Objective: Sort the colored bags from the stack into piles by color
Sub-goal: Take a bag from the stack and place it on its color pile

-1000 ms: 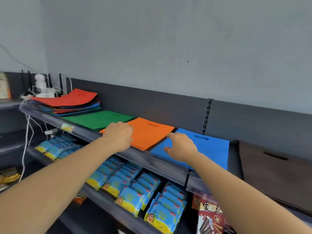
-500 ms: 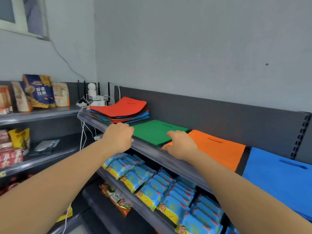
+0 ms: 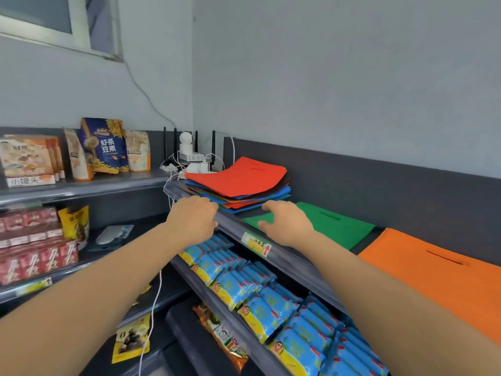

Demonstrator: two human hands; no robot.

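Observation:
A stack of colored bags (image 3: pixel 238 185) lies on the top shelf near the corner, a red bag on top, with blue, orange and green edges below. To its right lie a green bag (image 3: pixel 333 226) and an orange bag (image 3: pixel 433 280), flat and apart. My left hand (image 3: pixel 191 222) hovers curled at the shelf's front edge, just before the stack, holding nothing. My right hand (image 3: pixel 284 223) is over the green bag's near corner, fingers bent and apart, empty.
The dark shelf's front rail (image 3: pixel 273 248) runs diagonally, with a price label. A router, camera and white cables (image 3: pixel 189 158) sit behind the stack. Blue snack packs (image 3: pixel 244 283) fill the shelf below. Snack bags (image 3: pixel 103 147) and red boxes (image 3: pixel 35 251) are on the left shelves.
The view has swung left: the blue bag has left the frame and the stack is now close. Both hands have moved left along the shelf towards the stack.

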